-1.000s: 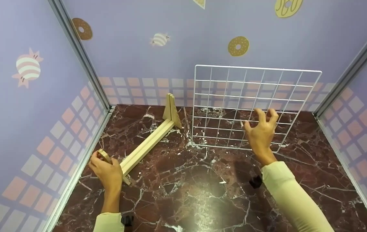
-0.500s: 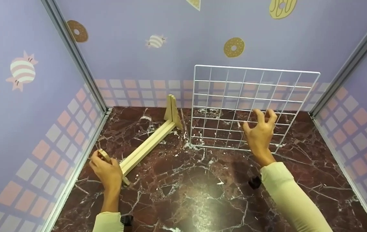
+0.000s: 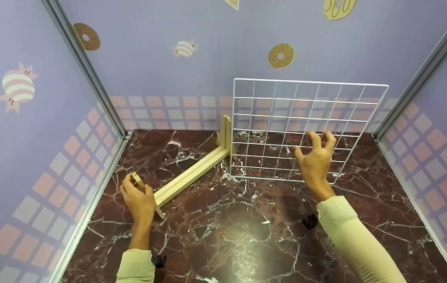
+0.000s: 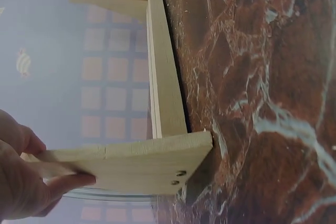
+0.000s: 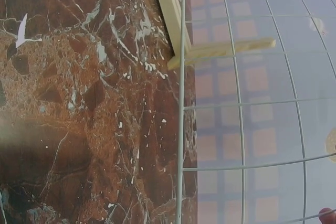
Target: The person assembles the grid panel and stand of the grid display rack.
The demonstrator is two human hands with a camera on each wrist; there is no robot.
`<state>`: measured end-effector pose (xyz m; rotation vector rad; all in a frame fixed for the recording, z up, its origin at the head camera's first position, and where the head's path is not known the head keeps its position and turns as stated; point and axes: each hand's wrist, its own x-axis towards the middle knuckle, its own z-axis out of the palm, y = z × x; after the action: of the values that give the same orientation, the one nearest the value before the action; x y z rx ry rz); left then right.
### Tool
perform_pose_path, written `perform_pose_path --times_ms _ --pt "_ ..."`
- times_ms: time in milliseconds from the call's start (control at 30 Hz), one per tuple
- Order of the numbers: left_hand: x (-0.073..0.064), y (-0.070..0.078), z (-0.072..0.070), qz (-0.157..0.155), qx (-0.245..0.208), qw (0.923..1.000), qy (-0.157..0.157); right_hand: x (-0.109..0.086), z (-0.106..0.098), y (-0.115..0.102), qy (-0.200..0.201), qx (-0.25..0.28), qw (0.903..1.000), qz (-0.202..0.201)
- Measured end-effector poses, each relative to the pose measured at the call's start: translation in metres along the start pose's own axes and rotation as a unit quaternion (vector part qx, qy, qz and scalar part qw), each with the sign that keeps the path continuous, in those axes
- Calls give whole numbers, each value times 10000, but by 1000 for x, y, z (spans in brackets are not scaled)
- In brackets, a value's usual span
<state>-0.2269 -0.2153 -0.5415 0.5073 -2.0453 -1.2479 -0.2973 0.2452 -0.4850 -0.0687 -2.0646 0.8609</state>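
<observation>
While the left hand (image 3: 139, 198) pinches the near end of the wood stand (image 3: 192, 174), the long bar (image 4: 167, 66) slants away and right toward the left edge of the white grid (image 3: 290, 116), which the right hand (image 3: 316, 161), farther off, holds up.

Pale sleeves (image 3: 359, 239), black wrist cameras (image 3: 310, 221)

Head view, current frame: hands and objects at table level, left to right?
Left hand → wooden stand's long bar → stand's far end board → white wire grid. Right hand left out: it overlaps the grid.
</observation>
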Motion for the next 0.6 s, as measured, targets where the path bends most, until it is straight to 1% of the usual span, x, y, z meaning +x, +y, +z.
perform_pose_path --times_ms 133,300,600 --pt "3 1 8 143 -31 9998 -133 1 -1 -1 -16 39 10000 47" --pt "5 3 13 165 106 9991 -386 1 -1 -2 -18 19 10000 56" --pt "7 6 32 377 3 9965 -745 3 -4 -3 -39 109 9999 5"
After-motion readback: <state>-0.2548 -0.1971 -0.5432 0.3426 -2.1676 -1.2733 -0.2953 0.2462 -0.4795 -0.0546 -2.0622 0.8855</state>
